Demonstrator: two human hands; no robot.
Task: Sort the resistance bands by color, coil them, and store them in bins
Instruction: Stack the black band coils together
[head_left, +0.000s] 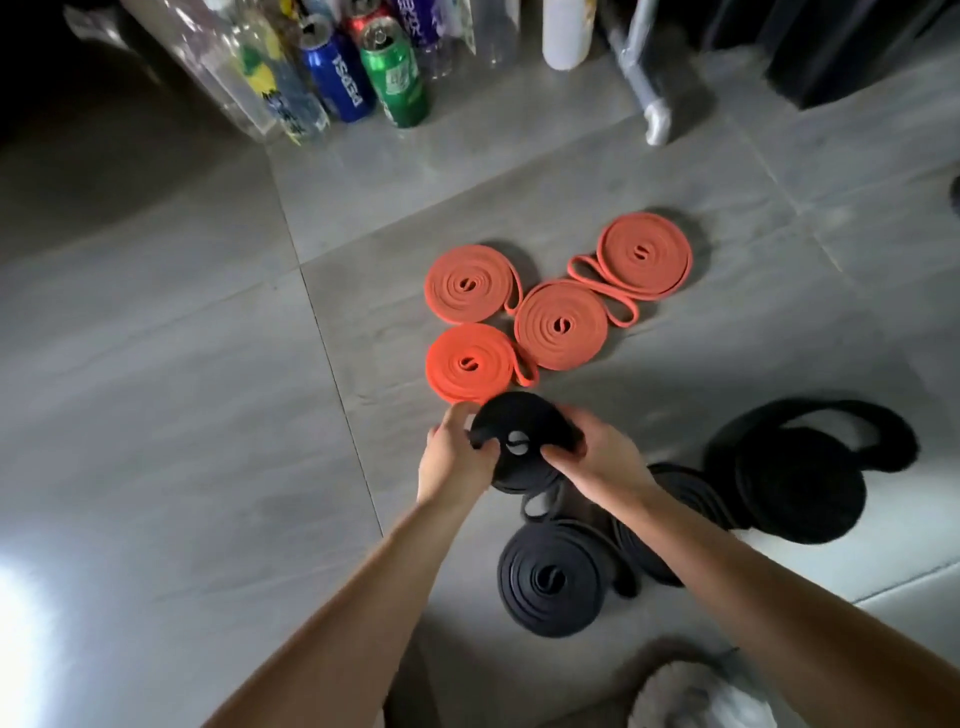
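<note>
Held band: I see a black coiled band (524, 441) lifted just off the tiled floor (182, 364), between both hands and at the near edge of the closest orange coil
Facing: its flat face is turned up toward my camera, slightly tilted; being round it has no long axis, and pale floor shows through the centre hole
Loose end: a short black tail hangs under it toward the person
Left hand: the left hand (457, 460) has thumb and fingers curled round the coil's left rim, pinching it
Right hand: the right hand (597, 457) grips the right rim, thumb pressed on the face near the centre
Orange coils: four orange coils (561, 325) lie flat beyond the hands, close together, two with loose loops trailing
Black coils on floor: one black coil (553, 577) lies flat between the forearms; a larger black pile (795, 483) sits to the right, too dark to count its turns
Hidden: another black coil (685, 499) is partly covered by the right forearm
Cut off: a blurred grey object (691, 691) at the bottom edge, which I can't identify
Far edge: a blue Pepsi can (340, 78), a green can (397, 78) and clear bottles, tops cropped
</note>
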